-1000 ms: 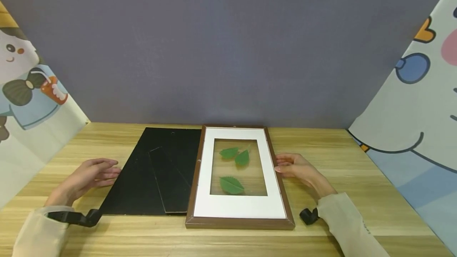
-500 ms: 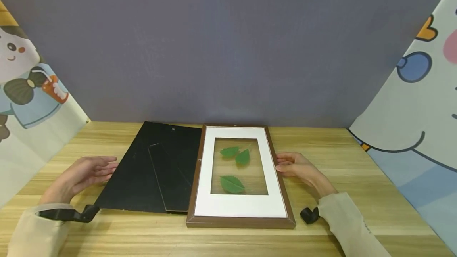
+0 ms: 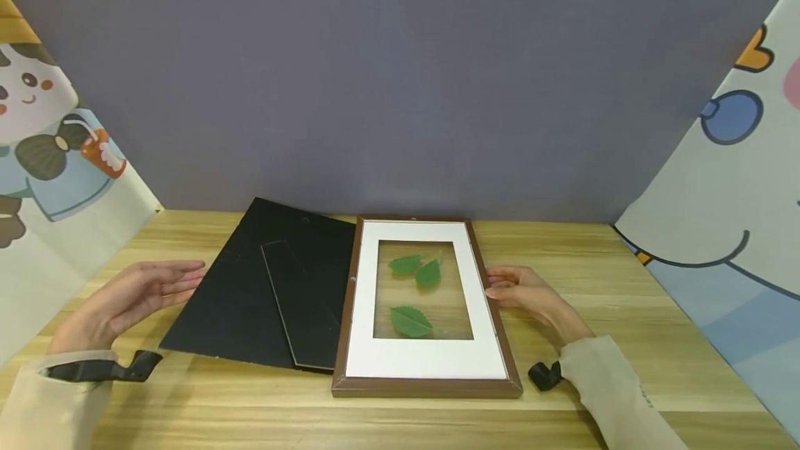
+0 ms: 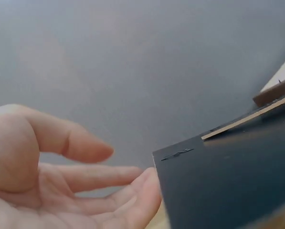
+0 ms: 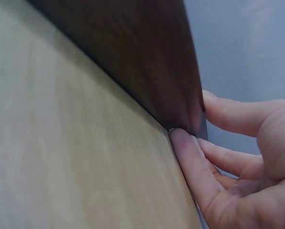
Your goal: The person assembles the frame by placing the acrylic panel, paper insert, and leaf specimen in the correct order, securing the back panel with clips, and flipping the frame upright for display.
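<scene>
A brown picture frame [image 3: 425, 387] with a white mat [image 3: 428, 360] lies on the table, three green leaves showing in the mat's window, one being a leaf [image 3: 410, 322] near the bottom. Left of it is a black backing board [image 3: 228, 311] with a stand flap [image 3: 303, 311]. The board's left side is lifted and tilted, its right side against the frame. My left hand [image 3: 134, 297] supports that raised edge with extended fingers; in the left wrist view the thumb [image 4: 80, 140] is apart from the board. My right hand [image 3: 534, 295] touches the frame's right side with its fingertips.
The wooden table [image 3: 250, 408] ends at a grey panel [image 3: 400, 89] behind. Printed cartoon panels flank it, a left panel [image 3: 56, 158] and a right panel [image 3: 750, 207]. Black wrist mounts, such as the one at the right sleeve [image 3: 545, 376], stick out near the hands.
The board's left edge has risen from near the table, tilting towards the frame. My left hand has moved up and slightly left with it. The right hand stays at the frame's side.
</scene>
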{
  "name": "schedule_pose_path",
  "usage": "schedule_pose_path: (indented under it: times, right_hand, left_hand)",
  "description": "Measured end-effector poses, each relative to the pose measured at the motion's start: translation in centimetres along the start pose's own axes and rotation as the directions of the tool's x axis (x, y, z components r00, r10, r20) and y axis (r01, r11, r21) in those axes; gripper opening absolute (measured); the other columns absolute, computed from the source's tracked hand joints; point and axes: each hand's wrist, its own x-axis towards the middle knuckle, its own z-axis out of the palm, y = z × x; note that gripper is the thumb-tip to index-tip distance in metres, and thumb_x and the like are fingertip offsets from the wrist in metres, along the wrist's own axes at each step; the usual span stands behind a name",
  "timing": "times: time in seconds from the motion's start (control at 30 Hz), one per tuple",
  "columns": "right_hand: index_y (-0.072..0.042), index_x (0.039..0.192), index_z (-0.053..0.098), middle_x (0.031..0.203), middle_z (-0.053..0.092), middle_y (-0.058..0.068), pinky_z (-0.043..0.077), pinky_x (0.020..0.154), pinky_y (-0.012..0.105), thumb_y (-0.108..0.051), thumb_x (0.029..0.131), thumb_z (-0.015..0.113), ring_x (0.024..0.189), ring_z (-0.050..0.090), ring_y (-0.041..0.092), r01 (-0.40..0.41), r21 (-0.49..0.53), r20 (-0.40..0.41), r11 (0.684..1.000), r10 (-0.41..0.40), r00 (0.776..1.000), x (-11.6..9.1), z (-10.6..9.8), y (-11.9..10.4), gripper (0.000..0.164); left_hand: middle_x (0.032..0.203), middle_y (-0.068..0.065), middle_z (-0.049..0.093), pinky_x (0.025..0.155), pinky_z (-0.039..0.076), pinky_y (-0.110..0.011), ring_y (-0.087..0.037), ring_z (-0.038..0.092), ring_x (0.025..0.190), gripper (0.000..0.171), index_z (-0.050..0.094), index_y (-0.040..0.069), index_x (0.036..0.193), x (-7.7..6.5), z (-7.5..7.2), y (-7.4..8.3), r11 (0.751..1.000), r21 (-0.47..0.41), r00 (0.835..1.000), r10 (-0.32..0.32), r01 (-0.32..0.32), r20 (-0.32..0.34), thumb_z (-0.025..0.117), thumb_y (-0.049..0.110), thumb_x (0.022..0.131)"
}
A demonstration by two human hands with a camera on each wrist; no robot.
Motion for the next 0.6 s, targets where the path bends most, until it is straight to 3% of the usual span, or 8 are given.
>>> schedule_pose_path:
  times: [0.13,0.23,0.5,0.6]
  right_hand:
    - [0.016,0.139,0.029,0.137,0.038,0.035,0.054,0.09,0.031,-0.011,0.089,0.065,0.105,0.055,0.016,0.002,-0.002,0.004,1.0,-0.002,1.0,-0.1,0.0,0.0,0.067]
    - [0.016,0.139,0.029,0.137,0.038,0.035,0.053,0.091,0.031,-0.011,0.089,0.065,0.106,0.055,0.016,0.001,0.005,0.0,1.0,-0.001,1.0,-0.1,0.0,0.0,0.067]
    - [0.016,0.14,0.03,0.137,0.037,0.035,0.053,0.092,0.033,-0.012,0.089,0.066,0.104,0.055,0.016,-0.004,0.0,-0.005,1.0,0.004,1.0,0.0,0.0,0.0,0.068]
    - [0.016,0.139,0.03,0.137,0.038,0.035,0.053,0.092,0.032,-0.012,0.089,0.065,0.103,0.055,0.016,-0.006,0.001,-0.005,1.0,0.006,1.0,0.0,0.0,-0.1,0.067]
  left_hand:
    - [0.138,-0.009,0.053,0.105,0.044,-0.032,-0.019,0.051,0.128,0.059,0.048,0.0,0.137,0.3,0.5,0.2,0.996,-0.071,0.983,0.064,-0.052,0.174,0.003,-0.006,0.1]
    - [0.145,-0.01,0.046,0.109,0.039,-0.032,-0.02,0.044,0.133,0.058,0.041,-0.003,0.141,0.6,1.1,0.3,0.992,-0.108,0.964,0.091,-0.065,0.251,0.002,-0.009,0.099]
    - [0.14,-0.011,0.052,0.104,0.045,-0.031,-0.02,0.051,0.127,0.057,0.047,0.0,0.138,1.3,2.2,0.0,0.991,-0.097,0.971,0.11,-0.091,0.212,0.007,-0.01,0.099]
    - [0.128,-0.009,0.061,0.093,0.052,-0.026,-0.016,0.061,0.112,0.055,0.052,0.007,0.136,1.4,2.3,-0.3,0.995,-0.047,0.988,0.097,-0.091,0.124,0.012,-0.008,0.1]
